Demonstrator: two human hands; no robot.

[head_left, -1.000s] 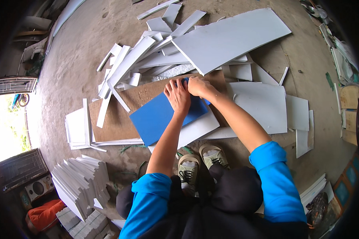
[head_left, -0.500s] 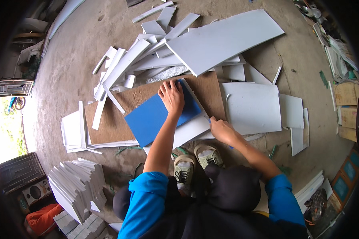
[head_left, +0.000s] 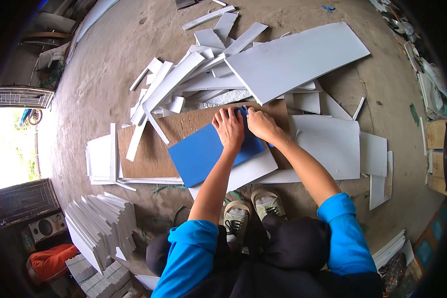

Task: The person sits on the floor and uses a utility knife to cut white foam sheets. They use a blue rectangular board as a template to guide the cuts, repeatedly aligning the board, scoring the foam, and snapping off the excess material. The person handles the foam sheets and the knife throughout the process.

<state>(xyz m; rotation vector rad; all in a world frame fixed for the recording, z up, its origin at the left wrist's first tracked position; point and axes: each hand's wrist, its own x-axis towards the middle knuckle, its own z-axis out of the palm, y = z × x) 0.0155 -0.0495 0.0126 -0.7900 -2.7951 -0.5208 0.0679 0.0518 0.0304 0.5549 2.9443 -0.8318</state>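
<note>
A blue rectangular board [head_left: 198, 155] lies at a slant over a white foam sheet [head_left: 251, 174], both on a brown wooden board [head_left: 146, 154]. My left hand [head_left: 229, 130] presses down near the blue board's far right corner, its fingers apart and holding nothing. Right beside it, my right hand [head_left: 263, 125] is closed around a small utility knife [head_left: 246, 110], at the far end of the blue board's right edge. Most of the knife is hidden by the fingers. Along that right edge and the near side, the white sheet shows from underneath.
Beyond the wooden board is a heap of white foam offcuts [head_left: 174, 82] with a large white panel [head_left: 298, 59] on top. White sheets [head_left: 328, 149] lie to the right. At the lower left stands a stack of cut white pieces [head_left: 97, 228]. My shoes [head_left: 237, 218] are close to the near edge.
My right hand has moved away from me, from the near part of the blue board's right edge to its far corner. My left hand still presses on the board. The whole view has shifted slightly.
</note>
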